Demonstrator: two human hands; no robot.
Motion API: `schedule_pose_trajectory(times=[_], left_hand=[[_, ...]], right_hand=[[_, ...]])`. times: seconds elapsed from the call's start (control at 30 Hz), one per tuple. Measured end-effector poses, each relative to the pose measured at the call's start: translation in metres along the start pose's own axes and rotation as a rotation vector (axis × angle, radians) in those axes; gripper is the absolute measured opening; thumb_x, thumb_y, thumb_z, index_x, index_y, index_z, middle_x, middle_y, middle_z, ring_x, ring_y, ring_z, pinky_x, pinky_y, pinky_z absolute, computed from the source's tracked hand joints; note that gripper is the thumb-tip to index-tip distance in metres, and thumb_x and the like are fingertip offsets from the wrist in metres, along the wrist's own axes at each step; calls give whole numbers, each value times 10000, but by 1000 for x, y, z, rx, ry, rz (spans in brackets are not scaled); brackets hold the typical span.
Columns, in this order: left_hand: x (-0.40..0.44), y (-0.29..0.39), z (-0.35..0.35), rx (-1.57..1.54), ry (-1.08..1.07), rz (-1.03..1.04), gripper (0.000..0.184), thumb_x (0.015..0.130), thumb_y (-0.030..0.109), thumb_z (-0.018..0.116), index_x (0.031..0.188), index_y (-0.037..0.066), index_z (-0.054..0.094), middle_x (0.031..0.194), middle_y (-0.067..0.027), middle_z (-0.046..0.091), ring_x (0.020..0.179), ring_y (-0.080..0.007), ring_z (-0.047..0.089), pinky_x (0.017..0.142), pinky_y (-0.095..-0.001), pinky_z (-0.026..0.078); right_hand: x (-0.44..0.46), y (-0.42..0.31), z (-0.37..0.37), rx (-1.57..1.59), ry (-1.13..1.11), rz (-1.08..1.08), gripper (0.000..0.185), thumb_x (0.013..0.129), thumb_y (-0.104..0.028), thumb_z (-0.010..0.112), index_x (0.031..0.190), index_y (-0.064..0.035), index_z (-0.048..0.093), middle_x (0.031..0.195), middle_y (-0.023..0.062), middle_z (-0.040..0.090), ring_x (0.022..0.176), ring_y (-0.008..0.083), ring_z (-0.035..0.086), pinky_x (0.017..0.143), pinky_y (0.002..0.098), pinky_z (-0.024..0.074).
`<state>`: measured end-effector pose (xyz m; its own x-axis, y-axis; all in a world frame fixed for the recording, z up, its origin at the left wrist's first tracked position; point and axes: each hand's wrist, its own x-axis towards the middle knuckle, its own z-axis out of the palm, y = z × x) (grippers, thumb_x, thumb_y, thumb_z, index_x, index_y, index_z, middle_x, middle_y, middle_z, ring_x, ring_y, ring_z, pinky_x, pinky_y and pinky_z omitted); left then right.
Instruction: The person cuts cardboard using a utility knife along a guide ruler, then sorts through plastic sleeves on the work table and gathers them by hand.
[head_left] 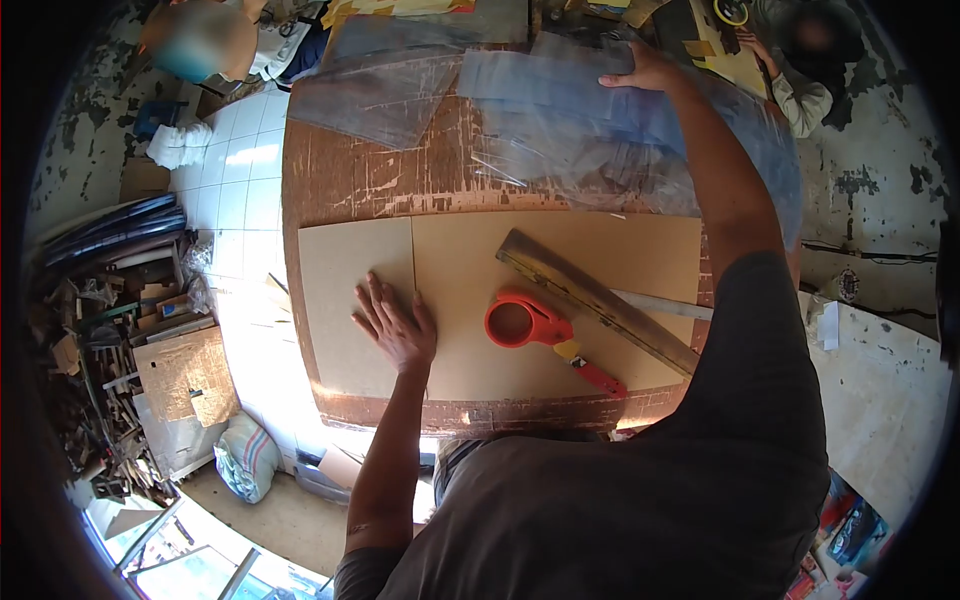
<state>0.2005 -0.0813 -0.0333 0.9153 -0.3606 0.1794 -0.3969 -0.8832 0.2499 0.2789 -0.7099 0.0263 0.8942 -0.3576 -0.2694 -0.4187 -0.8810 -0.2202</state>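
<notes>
On the table (375,185), cardboard (455,300) beneath splayed left fingers (379,297), plastic (560,115) by right fingers (618,80), grip unclear.

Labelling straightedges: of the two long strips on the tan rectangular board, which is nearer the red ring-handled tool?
The wide, dark-brown straight bar, right beside the red ring-handled tool; the narrow, pale-grey strip lies on the bar's far side from it.

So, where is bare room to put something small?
On the left, the brown wooden table is bare between clear plastic sheets and flat tan cardboard. The cardboard is free between the left hand and red ring-ended tool. Crowded: under the right hand and around the long brown bar.
</notes>
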Motion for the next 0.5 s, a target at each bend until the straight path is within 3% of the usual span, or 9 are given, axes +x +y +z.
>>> schedule_pose_trajectory(times=[0.13, 0.2, 0.23, 0.3, 0.4, 0.47, 0.5], left_hand=[[2, 2, 0, -3, 9, 0, 542, 1001, 338, 509, 1427, 23, 392, 1637, -152, 303, 1533, -419, 184, 1196, -671, 72], [1, 1, -1, -3, 8, 6, 538, 1000, 334, 511, 1424, 24, 394, 1636, -158, 303, 1532, -420, 187, 1196, -671, 72], [1, 1, 0, -3, 10, 9, 534, 999, 331, 513, 1420, 24, 396, 1634, -165, 304, 1531, -421, 189, 1197, -670, 72], [1, 2, -1, -5, 8, 10, 533, 999, 329, 513, 1420, 22, 397, 1631, -169, 307, 1531, -423, 189, 1198, -667, 72], [0, 1, -1, 17, 7, 20, 542, 1005, 329, 505, 1438, 29, 378, 1625, -171, 316, 1528, -423, 197, 1196, -664, 89], [1, 2, 1, 41, 11, 35, 551, 1012, 332, 498, 1457, 38, 358, 1622, -168, 322, 1526, -421, 205, 1194, -663, 105], [0, 1, 1, 40, 19, 38, 549, 1014, 334, 495, 1458, 39, 361, 1620, -168, 326, 1526, -421, 205, 1193, -663, 105]], right_hand=[[-7, -11, 12, -241, 35, 155, 1325, 555, -914, 695, 1494, -22, 416, 1503, 224, 439, 1411, 382, 418, 1150, 492, 380], [-22, -16, 22, -255, 228, 85, 1183, 602, -905, 674, 1363, -8, 549, 1375, 203, 547, 1286, 359, 532, 1105, 463, 421], [-29, -20, 26, -257, 228, 89, 1183, 602, -905, 674, 1363, -8, 549, 1375, 203, 547, 1286, 359, 532, 1105, 463, 421], [-43, -30, 34, -313, 365, -50, 1060, 651, -882, 662, 1250, -9, 608, 1226, 167, 617, 1169, 341, 587, 1042, 442, 457], [-60, -43, 48, -142, 410, -31, 972, 702, -853, 652, 1175, -4, 629, 1142, 155, 634, 1128, 330, 594, 1000, 431, 470], [-60, -39, 47, -103, 416, -18, 968, 712, -823, 677, 1211, 4, 603, 1132, 176, 628, 1139, 340, 593, 1017, 453, 467], [-53, -30, 49, -32, 530, -53, 1006, 703, -828, 681, 1253, 8, 580, 1170, 189, 620, 1173, 352, 582, 1034, 467, 460]])
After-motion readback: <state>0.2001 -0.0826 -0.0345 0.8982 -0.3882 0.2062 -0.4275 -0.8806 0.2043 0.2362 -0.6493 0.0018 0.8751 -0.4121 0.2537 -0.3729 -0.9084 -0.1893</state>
